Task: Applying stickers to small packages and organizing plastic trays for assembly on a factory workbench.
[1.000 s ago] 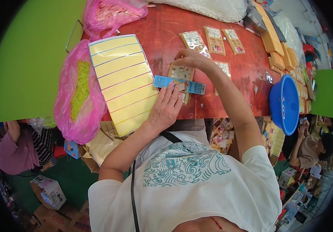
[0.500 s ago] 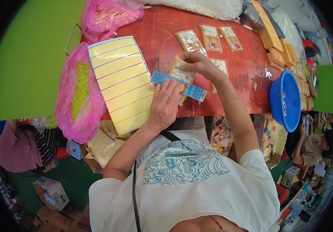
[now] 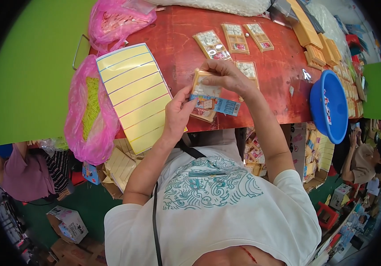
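Note:
A small tan tray point(image 3: 197, 81) of white pieces sits at the table's near edge, tilted slightly. Across its lower part lies a blue printed strip point(image 3: 226, 106), its right end sticking out past the tray. My left hand point(image 3: 177, 114) is closed at the tray's left side, the thumb by the strip's left end. At the top of the tray my right hand point(image 3: 228, 77) pinches its far edge, fingers bent over it. Part of the tray's far right corner is hidden behind the right hand. Other filled trays point(image 3: 234, 37) lie farther back.
Left of my hands lies a sheet of yellow labels point(image 3: 135, 93), beside pink bags holding green sticks point(image 3: 91, 108) and pink pieces point(image 3: 124, 22). A blue basin point(image 3: 316, 104) stands at the right edge, near stacked tan trays point(image 3: 307, 33). Open boxes point(image 3: 305, 155) stand below the table. Other people sit on both sides.
My left hand has moved from lying flat over the strip to gripping the tray's left side. The strip now lies more squarely across the tray. My right hand stays at the far edge.

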Motion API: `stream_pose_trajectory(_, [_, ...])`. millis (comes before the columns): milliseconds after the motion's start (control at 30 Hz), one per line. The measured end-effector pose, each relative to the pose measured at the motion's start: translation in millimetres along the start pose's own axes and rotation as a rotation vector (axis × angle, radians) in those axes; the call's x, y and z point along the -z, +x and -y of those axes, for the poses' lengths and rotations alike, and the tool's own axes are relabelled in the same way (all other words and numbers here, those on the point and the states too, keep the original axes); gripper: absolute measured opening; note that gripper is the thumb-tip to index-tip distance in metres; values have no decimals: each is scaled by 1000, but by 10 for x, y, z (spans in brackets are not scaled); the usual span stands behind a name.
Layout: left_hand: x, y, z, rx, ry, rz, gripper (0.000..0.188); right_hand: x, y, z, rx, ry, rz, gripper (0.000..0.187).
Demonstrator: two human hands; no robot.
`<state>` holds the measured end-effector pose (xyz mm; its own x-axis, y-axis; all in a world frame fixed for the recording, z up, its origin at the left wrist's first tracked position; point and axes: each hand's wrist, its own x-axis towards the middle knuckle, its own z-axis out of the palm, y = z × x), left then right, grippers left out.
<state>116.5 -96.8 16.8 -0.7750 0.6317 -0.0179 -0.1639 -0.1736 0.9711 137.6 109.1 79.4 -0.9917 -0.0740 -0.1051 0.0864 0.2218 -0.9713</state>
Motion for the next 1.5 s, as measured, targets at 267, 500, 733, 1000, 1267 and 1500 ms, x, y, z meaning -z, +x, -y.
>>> stream_pose_trajectory(267, [3,-13,-67,175,-271,97,28,-106,49,-24,51,-99,86,24])
stream_pose_trajectory(500, [10,-6,-81,147,-452,-66,28,-81,-149,60,75,-103,-251,38])
stream_pose_trajectory(733, [110,41,-48,73,-626,-140,39,-302,-717,-270,-54,319,-375,40])
stream_pose_trajectory(1000, [-49,18,-95,77,-665,-151,39,-892,-538,-416,-105,653,-370,34])
stream_pose_trajectory(1267, [-16,55,-128,107,-666,-138,37,-927,-528,-353,-64,693,-308,33])
stream_pose_trajectory(1500, [27,7,-155,38,-579,-162,37,-689,-603,-212,86,616,-556,22])
